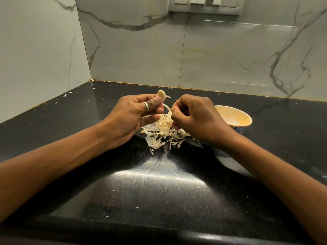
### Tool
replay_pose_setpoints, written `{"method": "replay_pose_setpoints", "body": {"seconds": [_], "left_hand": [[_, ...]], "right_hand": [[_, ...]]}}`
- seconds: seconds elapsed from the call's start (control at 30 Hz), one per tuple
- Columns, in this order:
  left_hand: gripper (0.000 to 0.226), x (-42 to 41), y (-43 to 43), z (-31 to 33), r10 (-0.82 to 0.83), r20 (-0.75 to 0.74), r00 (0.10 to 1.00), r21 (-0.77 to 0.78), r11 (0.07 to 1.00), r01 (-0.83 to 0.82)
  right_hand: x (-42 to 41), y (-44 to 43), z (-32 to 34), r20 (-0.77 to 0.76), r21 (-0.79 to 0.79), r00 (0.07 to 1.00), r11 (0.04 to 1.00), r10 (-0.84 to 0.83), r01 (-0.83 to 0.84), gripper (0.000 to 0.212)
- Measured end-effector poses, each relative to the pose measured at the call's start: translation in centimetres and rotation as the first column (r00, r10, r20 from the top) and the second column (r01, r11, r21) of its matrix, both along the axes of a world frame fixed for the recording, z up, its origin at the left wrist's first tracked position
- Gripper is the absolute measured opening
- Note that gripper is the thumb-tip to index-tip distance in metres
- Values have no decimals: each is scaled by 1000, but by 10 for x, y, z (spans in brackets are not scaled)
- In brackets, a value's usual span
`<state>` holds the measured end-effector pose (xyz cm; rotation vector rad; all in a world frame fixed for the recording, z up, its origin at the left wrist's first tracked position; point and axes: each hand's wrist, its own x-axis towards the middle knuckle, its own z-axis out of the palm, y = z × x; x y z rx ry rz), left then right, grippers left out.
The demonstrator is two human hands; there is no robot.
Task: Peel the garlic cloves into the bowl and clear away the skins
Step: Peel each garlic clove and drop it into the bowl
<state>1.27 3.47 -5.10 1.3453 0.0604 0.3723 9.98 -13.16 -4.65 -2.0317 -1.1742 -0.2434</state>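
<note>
- Left hand point(131, 114) pinches a garlic clove point(161, 96) between thumb and fingertips
- Right hand point(196, 117) curls closed, pinching a skin strip point(167, 107) above the skins pile point(162, 133)
- Bowl point(235, 118) sits just behind the right hand on the black counter point(159, 191)

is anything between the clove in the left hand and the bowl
Yes: the right hand, pinching a strip of skin, sits between the garlic clove in the left hand and the bowl.

Dim, glare on countertop point(159, 175)
</note>
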Motion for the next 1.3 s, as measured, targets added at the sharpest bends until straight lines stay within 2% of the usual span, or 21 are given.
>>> {"method": "replay_pose_setpoints", "body": {"seconds": [0.17, 0.27, 0.63, 0.77, 0.93, 1.1, 1.3], "left_hand": [[33, 3, 0, -2, 57, 5, 998, 49, 997, -58], [42, 5, 1, -5, 105, 13, 994, 86, 991, -106], [36, 7, 11, -5, 173, 31, 984, 31, 984, -174], [45, 6, 10, -5, 162, 51, 985, 100, 981, -167], [25, 6, 10, -8, 164, 51, 985, 190, 967, -171], [25, 4, 6, -8, 154, 56, 986, 254, 953, -164], [22, 4, 4, -9, 144, 81, 986, 304, 939, -162]], "right_hand": [[-1, 2, 1, 9, -9, 1000, 1000, 17, -17, 11], [0, 3, 0, 16, -22, 1000, 999, 24, -24, 10], [-1, 2, -1, 59, -71, 997, 996, 56, -52, 8], [1, 1, 0, 115, -5, 993, 999, 39, -39, 10], [9, -1, -1, 260, 55, 965, 998, -23, 9, 11], [11, -1, -2, 314, 155, 948, 988, -51, 2, 16], [10, -1, 0, 374, 160, 925, 987, -75, 15, 21]]}}
